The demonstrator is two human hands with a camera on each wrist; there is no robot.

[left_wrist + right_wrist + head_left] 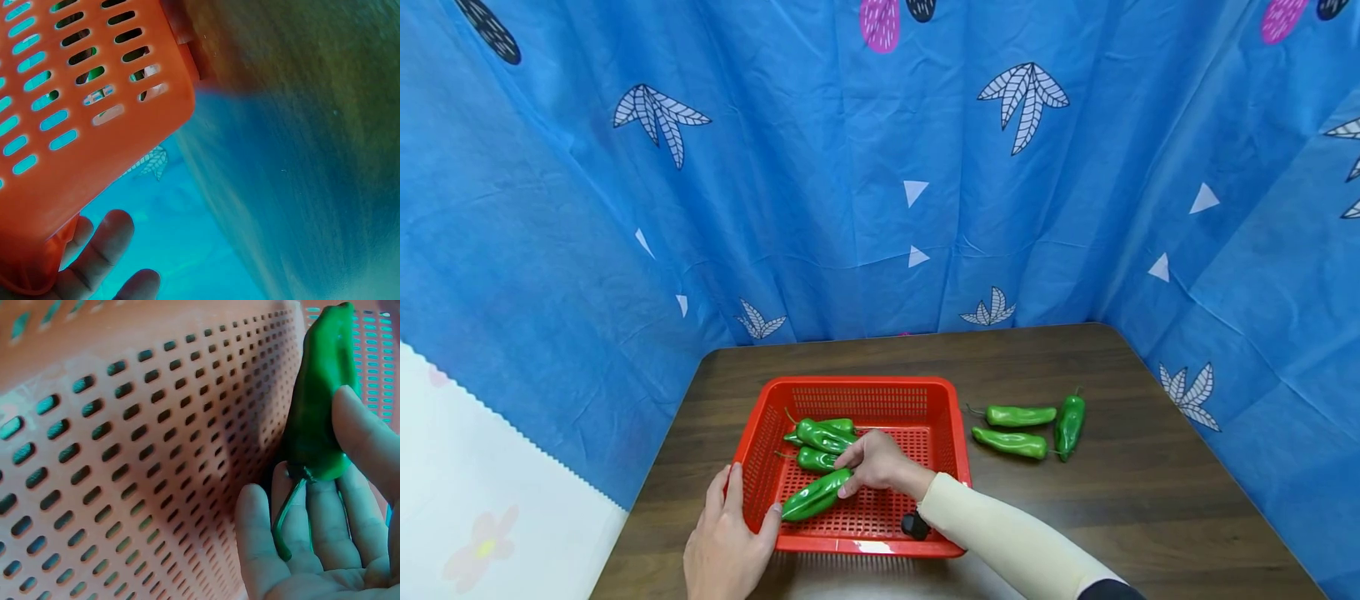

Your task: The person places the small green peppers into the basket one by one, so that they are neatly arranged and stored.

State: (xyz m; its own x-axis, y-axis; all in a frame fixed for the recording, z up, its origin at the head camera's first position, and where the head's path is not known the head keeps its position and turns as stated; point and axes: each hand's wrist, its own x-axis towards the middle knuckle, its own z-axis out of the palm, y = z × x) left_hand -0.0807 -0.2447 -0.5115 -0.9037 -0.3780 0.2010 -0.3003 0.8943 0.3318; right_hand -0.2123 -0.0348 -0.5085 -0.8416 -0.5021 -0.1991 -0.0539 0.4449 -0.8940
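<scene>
A red plastic basket (pixel 859 382) with slotted walls stands on the table. Inside it, my right hand (pixel 880 461) holds a green pepper (pixel 814 497) between thumb and fingers, near its stem end. The right wrist view shows the thumb lying along this pepper (pixel 322 394) and its thin stem hanging over the fingers. More green peppers (pixel 826 437) lie behind it, toward the basket's left side. My left hand (pixel 727 533) grips the basket's front left corner, thumb over the rim; the left wrist view shows its fingers (pixel 103 250) around the rim.
Three green peppers (pixel 1021 416) lie on the wooden table (pixel 1150 500) to the right of the basket. A small black object (pixel 914 525) shows beneath my right wrist, over the basket's front right part. Blue patterned curtains (pixel 880 208) hang behind and beside the table.
</scene>
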